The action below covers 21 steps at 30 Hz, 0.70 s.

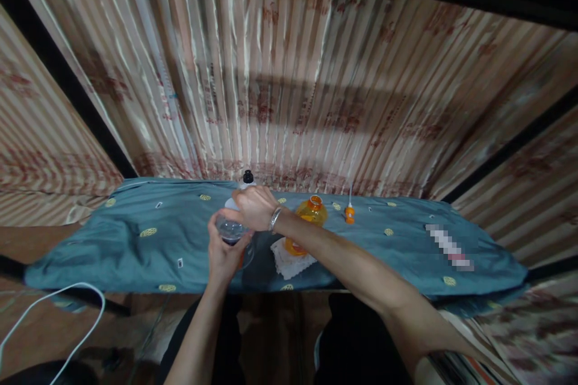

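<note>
With the clear container (231, 230) taken as the center of the dial and twelve o'clock pointing away from the body, its round wall is gripped by the left hand (221, 252), whose fingers and thumb are curled around its near side. The container is held above the front part of a teal patterned cloth (121, 258), left of the middle of the covered surface. The right hand (256, 207) is brought in from three o'clock, and its bent fingers are placed close to the far rim; whether anything is pinched by them cannot be told, since the fingertips are hidden. A silver bracelet (274, 218) is worn on the right wrist. A pale object (230, 204) is partly covered by the right hand at twelve o'clock. Between twelve and one, a black-topped bottle (248, 178) is seen, its lower part blocked by the same hand. Near three o'clock, an orange see-through bottle (311, 210) is crossed by the right forearm, and a white cloth (289, 264) is spread by its base at four. Farther out toward three, an orange cap with a pale tube (349, 214) is set down, and well beyond it a blurred-out strip (449, 246) is laid slantwise. At eight, a looped white cable (102, 304) is seen.
</note>
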Available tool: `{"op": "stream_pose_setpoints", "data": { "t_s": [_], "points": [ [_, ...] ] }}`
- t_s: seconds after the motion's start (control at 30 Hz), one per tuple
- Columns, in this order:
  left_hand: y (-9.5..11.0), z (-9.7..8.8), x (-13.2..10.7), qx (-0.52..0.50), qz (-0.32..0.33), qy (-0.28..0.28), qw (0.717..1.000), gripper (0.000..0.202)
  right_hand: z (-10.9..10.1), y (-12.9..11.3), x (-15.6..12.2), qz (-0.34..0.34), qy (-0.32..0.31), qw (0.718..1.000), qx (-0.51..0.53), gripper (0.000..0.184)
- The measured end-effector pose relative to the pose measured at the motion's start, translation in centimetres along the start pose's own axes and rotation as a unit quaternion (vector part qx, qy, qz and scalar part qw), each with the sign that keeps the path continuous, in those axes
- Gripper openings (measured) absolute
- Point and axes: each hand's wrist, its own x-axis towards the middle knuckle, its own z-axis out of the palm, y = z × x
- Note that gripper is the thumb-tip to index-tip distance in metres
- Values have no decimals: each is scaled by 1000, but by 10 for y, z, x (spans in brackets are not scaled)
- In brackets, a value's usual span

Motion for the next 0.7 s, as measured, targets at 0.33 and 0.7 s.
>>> {"op": "stream_pose_setpoints", "data": {
  "t_s": [0.33, 0.7],
  "points": [
    [7, 3, -6, -39, -7, -16, 999, 54, -29, 0, 8, -70, -99, 990, -72, 44],
    [2, 3, -4, -62, -6, -7, 998, 53, -60, -12, 13, -188, -183, 955, -137, 27]
  ]
}}
